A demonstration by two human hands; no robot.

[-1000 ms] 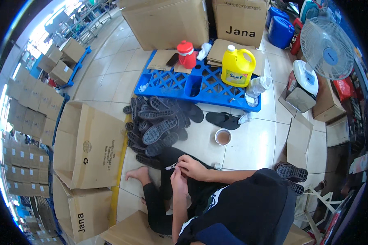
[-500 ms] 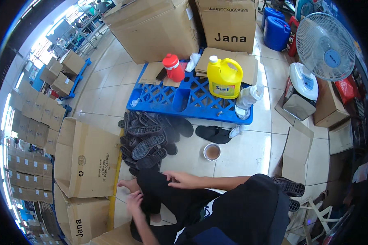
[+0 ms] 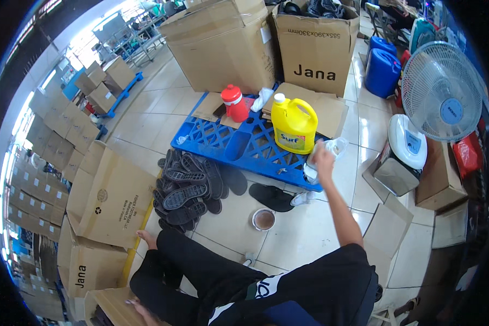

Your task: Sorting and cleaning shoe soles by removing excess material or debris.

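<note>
My right hand (image 3: 324, 161) reaches over the pallet's near right corner, its fingers closed at a white bundle (image 3: 338, 146) wrapped in clear plastic; what lies between them is hidden. At the lower left, my left hand (image 3: 140, 311) has its fingers stretched out beside an open cardboard box (image 3: 107, 302). Left of the bundle, a yellow detergent jug (image 3: 294, 125) stands on the blue pallet (image 3: 201, 142). On the floor before it lie a black shoe sole (image 3: 270, 197), a white cloth (image 3: 304, 199) and a cup of brown liquid (image 3: 263, 219).
Dark soles lie heaped (image 3: 186, 187) left of the cup, beside a large open carton (image 3: 117, 198). A red bottle (image 3: 234, 103) stands on the pallet. Tall cartons (image 3: 315, 57) rise behind it. On the right are a fan (image 3: 443, 89) and a white-lidded bin (image 3: 405, 155).
My right hand has left my knee and stretched forward right to the white bundle. My left hand has dropped back toward the box at lower left. The view has shifted.
</note>
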